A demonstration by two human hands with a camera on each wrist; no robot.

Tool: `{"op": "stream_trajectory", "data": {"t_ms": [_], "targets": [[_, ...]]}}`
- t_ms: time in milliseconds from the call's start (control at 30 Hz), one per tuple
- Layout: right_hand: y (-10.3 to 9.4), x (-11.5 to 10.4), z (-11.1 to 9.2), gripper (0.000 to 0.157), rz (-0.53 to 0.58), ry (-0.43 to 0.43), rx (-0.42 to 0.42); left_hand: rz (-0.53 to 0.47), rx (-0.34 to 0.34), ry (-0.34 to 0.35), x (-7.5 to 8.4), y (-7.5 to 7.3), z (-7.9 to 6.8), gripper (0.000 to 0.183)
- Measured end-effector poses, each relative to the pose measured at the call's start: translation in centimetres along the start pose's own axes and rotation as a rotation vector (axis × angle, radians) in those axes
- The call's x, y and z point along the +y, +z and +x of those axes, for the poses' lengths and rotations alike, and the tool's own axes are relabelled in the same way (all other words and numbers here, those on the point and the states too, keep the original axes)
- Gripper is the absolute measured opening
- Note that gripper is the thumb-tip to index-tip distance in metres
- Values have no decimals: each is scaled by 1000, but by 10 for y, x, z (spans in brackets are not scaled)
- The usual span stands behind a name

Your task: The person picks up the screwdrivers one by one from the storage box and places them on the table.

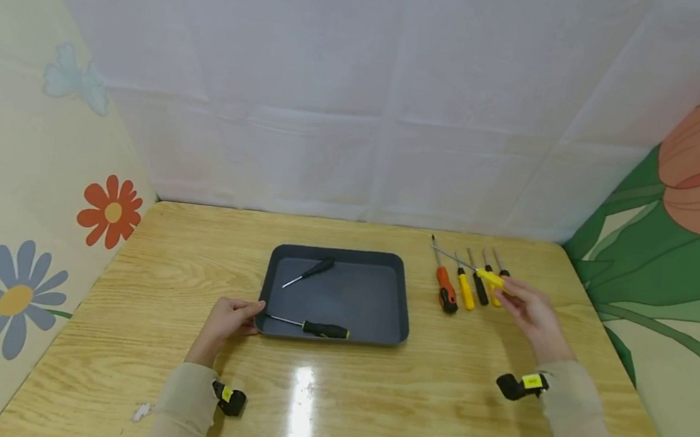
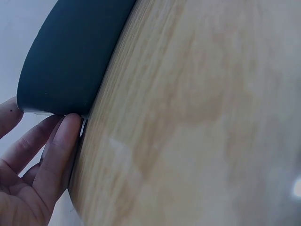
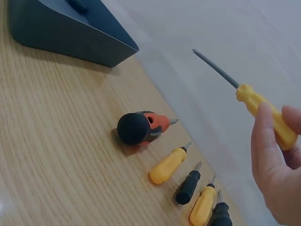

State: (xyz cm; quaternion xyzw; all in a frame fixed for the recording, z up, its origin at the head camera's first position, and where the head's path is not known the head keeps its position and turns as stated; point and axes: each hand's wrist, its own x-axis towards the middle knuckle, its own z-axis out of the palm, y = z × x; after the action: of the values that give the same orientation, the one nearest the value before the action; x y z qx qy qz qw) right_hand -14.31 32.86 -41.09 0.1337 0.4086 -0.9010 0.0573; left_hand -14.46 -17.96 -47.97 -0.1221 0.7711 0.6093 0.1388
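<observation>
My right hand [image 1: 532, 312] holds a yellow-handled screwdriver [image 3: 263, 110] by its handle, raised above a row of screwdrivers on the table. Its metal shaft points left toward the tray side. At the near left corner of a dark grey tray [image 1: 342, 296], my left hand [image 1: 236, 317] pinches the rim, thumb on top and fingers against the outside. Inside the tray lie a small black screwdriver [image 1: 318, 267] near the back and a larger black and yellow-green screwdriver [image 1: 325, 330] along the front wall. In the left wrist view only the tray's outer wall [image 2: 70, 61] shows.
Right of the tray, the row holds an orange and black screwdriver [image 1: 445, 289], a yellow one [image 1: 465, 290], a black one [image 1: 480, 289] and others partly behind my right hand. A white scrap [image 1: 142, 412] lies at the table's front left. White cloth [image 1: 358, 141] hangs behind the table.
</observation>
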Motion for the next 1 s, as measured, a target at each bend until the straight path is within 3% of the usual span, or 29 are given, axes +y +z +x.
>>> {"op": "stream_trajectory", "data": {"t_ms": [433,800,1000], "targets": [[-14,-6,-1,29,67,-15,-18,-14,0,-2,-1,0,1,33],[-23,-8,-2,30,152,-32,13,-25,2,2,-1,1,1,33],[-29,-9,-3,28,144,-39,35,-11,5,-6,0,1,1,33]]}}
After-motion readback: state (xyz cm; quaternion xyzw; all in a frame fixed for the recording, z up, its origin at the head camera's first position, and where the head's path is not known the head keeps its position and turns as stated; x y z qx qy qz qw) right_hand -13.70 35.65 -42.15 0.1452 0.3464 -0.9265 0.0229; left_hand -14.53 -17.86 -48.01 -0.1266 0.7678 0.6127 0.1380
